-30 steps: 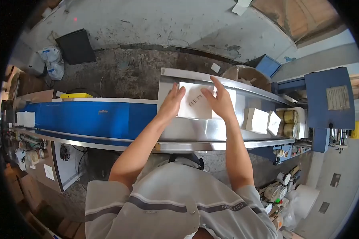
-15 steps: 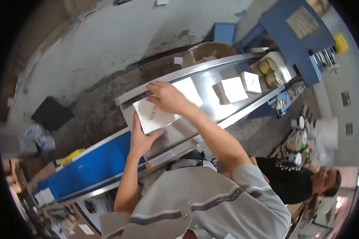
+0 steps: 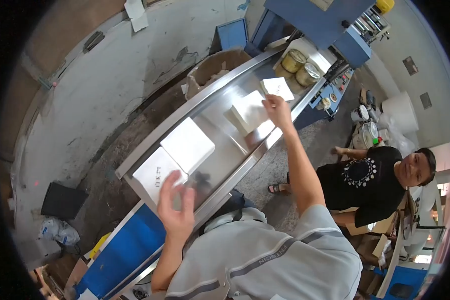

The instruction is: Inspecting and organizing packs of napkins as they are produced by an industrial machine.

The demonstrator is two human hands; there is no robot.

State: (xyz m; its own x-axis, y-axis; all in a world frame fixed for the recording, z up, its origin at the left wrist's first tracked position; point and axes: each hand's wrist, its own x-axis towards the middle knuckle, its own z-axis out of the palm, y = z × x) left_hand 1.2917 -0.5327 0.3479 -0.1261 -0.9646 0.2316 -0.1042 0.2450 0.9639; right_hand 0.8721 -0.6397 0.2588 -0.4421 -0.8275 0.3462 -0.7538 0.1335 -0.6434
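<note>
Two white card stacks lie side by side at the left end of the metal table: one printed, one plain. My left hand is raised at the near edge of the printed stack, thumb and fingers apart, holding nothing. My right hand has reached over to another plain white stack and a smaller printed white stack. Its fingers are bent together at the near edge of the smaller stack. Whether a card is pinched in them is too small to tell.
Two tins stand at the table's far end, below a blue machine. A raised metal rim edges the table. Behind it is a large open carton. A blue belt runs off lower left. A person in black is at right.
My right hand has left the left-hand stacks and moved right to the farther ones. The left hand has let go of the printed stack and drawn back. The view has shifted.
</note>
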